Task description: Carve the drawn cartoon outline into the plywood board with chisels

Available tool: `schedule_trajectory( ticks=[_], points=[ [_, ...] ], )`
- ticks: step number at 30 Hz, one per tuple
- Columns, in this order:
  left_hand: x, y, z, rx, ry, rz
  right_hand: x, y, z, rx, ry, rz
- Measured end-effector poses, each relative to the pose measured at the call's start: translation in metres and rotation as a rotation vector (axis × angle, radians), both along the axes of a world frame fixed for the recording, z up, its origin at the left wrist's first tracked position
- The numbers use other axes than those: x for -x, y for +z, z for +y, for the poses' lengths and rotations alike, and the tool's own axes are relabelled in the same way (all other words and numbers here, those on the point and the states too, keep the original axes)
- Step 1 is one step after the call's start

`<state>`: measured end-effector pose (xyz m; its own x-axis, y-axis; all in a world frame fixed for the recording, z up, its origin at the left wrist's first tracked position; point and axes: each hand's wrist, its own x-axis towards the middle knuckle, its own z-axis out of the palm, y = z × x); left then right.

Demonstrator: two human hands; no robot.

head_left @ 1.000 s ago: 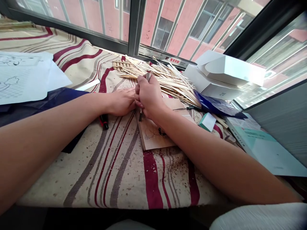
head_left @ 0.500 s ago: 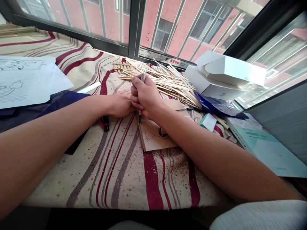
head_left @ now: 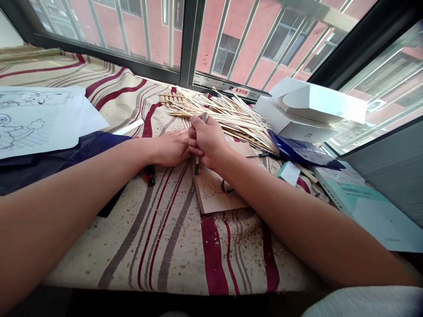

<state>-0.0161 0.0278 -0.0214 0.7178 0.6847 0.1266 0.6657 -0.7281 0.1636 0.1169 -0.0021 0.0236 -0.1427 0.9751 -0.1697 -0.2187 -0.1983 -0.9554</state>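
Observation:
My right hand (head_left: 208, 140) is closed in a fist round a thin metal-handled carving tool (head_left: 197, 166), held upright with its tip down on a flat wooden board (head_left: 220, 196). The board carries a faint drawn outline. My left hand (head_left: 172, 147) lies flat on the striped cloth just left of the board, fingers stretched toward my right hand and touching it. A red and black pen (head_left: 150, 174) lies under my left wrist.
A heap of thin bamboo strips (head_left: 228, 116) lies behind the hands. White boxes (head_left: 307, 110) stand at the right, with a blue bag (head_left: 304, 152), a teal book (head_left: 366, 207) and a small eraser (head_left: 289, 172). Drawing paper (head_left: 36, 119) and dark blue sheet (head_left: 49, 160) lie left.
The hands have stayed together at the board's top edge; my right fist with the tool shifted slightly. The view tilted up a little.

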Motion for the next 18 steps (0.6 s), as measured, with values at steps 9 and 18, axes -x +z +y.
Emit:
schedule_trajectory(
  ticks=[9, 18],
  points=[
    [0.0013, -0.0022, 0.0014, 0.006, 0.038, 0.035, -0.0003, 0.0002, -0.0020, 0.030, -0.045, 0.000],
    [0.0025, -0.0030, -0.0006, 0.016, 0.088, 0.087, -0.0019, 0.0003, -0.0006, 0.101, -0.038, 0.050]
  ],
)
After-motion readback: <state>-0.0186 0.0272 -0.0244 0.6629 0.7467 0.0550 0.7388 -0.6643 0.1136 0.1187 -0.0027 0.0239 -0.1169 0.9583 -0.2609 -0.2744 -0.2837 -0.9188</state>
